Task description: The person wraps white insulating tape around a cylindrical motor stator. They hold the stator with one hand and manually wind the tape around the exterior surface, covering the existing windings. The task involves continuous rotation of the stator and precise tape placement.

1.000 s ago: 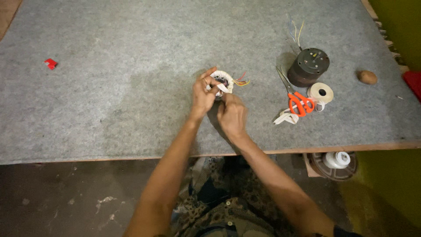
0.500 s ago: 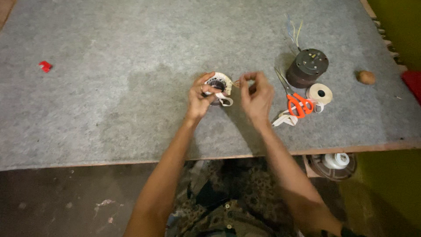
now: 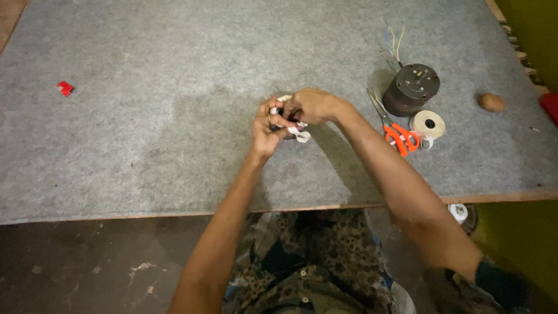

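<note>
We are seeing dim, warm light falling softly from above; the arms are casting faint shadows on the grey mat. Detail is looking soft and grainy, the floor is darkening, and edges are bowing slightly.

Hands: left hand and right hand grip a taped ring, frame centre.
Right: scissors, tape roll.

We find both hands meeting over the middle of the counter, the left hand just left of the right hand, a small wound ring between them. Right of them lie scissors, then a tape roll; a motor stands beyond. A small scrap lies far left.
</note>
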